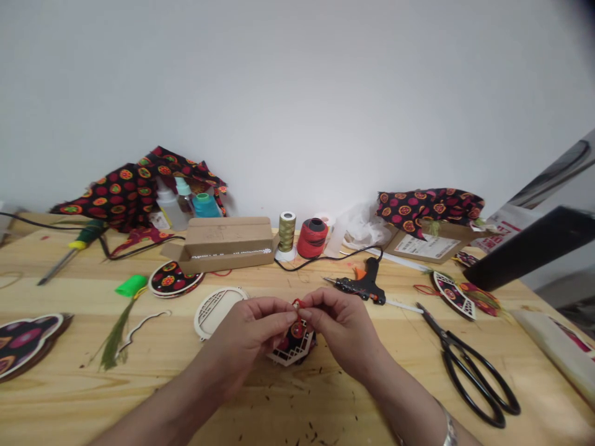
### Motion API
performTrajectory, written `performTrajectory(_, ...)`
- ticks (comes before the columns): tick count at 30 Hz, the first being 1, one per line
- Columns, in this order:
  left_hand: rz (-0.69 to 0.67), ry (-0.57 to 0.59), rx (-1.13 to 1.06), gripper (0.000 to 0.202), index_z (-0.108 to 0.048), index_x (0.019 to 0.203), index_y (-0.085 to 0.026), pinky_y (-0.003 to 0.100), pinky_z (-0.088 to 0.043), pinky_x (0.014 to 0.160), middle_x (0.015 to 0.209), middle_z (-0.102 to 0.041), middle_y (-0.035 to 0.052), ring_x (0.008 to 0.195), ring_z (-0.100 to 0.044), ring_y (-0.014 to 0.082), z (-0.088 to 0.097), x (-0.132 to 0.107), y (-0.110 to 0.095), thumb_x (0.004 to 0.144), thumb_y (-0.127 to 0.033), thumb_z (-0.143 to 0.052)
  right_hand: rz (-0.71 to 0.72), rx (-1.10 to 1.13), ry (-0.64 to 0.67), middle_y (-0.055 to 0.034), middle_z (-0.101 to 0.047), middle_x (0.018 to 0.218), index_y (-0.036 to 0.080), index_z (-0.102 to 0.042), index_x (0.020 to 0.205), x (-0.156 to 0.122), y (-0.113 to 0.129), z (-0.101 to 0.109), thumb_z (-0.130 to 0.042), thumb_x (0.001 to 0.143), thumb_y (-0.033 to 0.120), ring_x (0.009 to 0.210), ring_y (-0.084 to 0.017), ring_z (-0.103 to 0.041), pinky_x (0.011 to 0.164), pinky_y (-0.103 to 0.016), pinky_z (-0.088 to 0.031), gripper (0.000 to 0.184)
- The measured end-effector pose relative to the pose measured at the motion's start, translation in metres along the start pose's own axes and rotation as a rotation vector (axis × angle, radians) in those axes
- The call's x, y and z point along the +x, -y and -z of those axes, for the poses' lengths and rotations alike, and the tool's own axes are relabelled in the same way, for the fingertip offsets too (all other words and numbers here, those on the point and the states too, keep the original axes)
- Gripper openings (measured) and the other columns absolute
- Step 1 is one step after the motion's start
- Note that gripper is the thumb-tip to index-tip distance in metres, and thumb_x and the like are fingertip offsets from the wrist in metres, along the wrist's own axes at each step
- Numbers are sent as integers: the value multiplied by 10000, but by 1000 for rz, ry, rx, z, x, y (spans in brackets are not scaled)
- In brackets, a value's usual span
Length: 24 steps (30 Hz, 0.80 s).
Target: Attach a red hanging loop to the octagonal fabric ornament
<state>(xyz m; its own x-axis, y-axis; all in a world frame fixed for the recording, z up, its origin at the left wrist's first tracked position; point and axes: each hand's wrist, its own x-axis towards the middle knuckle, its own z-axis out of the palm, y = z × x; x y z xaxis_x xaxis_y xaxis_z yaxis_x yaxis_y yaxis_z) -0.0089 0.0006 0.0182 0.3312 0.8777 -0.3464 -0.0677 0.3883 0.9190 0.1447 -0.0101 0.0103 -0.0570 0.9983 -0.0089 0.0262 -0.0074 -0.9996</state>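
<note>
My left hand [260,322] and my right hand [341,325] meet near the middle of the table, fingertips pinched together. Between them is a short red cord [298,303], gripped from both sides. Just below the fingers sits an ornament [294,353] with a pale cut-out frame over dark patterned fabric; my fingers hide its upper part. Left of it, partly behind my left hand, lies a round pale wooden frame [220,308] with a lattice cut-out. Whether the cord is knotted cannot be made out.
Large black scissors [469,365] lie at right, with a black glue gun [362,285] behind my right hand. Thread spools, red [312,238] and olive [287,235], stand beside an open cardboard box [227,244]. A screwdriver [74,251] and green tassel [114,337] are at left.
</note>
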Motion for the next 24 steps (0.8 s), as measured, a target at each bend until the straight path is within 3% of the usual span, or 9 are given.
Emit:
performTrajectory(12,-55,87,2,194,-657,654,-140,196,-309,494,584,-592,-7,531,-450,87,0,-1,3,745,-312,-658,-47,82,-2,26,-627,574,180,-656,685,-1,1,-2,-638,663,198,524,-103,-559,512,-217,-460,34)
performTrajectory(24,-52,-2,30,189,-687,695,-143,228,-391,548,605,-634,3,565,-529,119,-1,-1,2,716,-331,-679,-38,73,1,13,-640,619,164,-675,740,-3,1,-3,-630,681,203,547,-100,-559,530,-217,-468,83)
